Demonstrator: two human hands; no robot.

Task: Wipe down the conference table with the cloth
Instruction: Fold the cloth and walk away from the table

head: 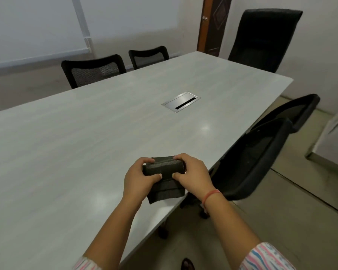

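Dark, soft cloth point(164, 168) folded thick, held over the bench point(86, 143) edge nearest me; my left hand point(137, 178) and right hand point(191, 172) pinch its ends, both grips closed on it. It looks light and floppy.

Evenly lit from overhead, moderately dim. Soft ceiling-light glare spots on conference table point(105, 133), near and mid-right. Faint shadows. Wide-angle bowing at edges. Overall soft focus; right-side office chair point(261, 152) slightly motion-blurred.
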